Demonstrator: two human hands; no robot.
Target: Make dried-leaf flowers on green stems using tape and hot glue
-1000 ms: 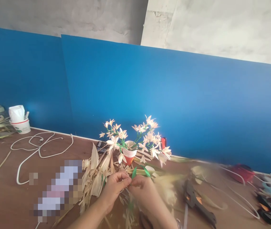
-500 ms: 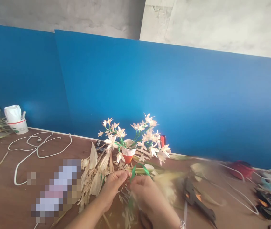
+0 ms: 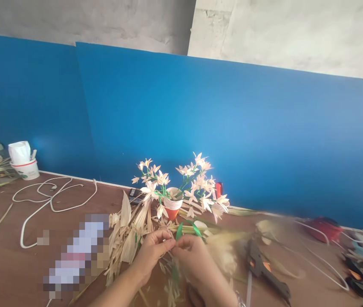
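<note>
My left hand (image 3: 154, 252) and my right hand (image 3: 191, 257) meet at the fingertips over the table's middle. Both are closed in a pinch. Whatever lies between the fingertips is too small and covered to name; a thin pale sliver shows by the left fingers. Just beyond them stand a green ribbon-like leaf (image 3: 179, 231) and another green leaf (image 3: 197, 230). Behind these, a stack of paper cups (image 3: 173, 204) holds sprays of pale handmade flowers (image 3: 200, 183) on green stems. Dried corn husks (image 3: 127, 243) lie left of my left hand.
A black glue gun (image 3: 264, 268) lies to the right, near a red object (image 3: 324, 229) and white cords. On the left are a white cable (image 3: 28, 226), a blurred-out item (image 3: 76, 256) and a white bowl (image 3: 26, 169). A blue panel (image 3: 216, 128) rises behind the table.
My fingertips have come closer together, with the left thumb shifting right to meet the right fingers. The view has moved very slightly; the flowers and cups stay put.
</note>
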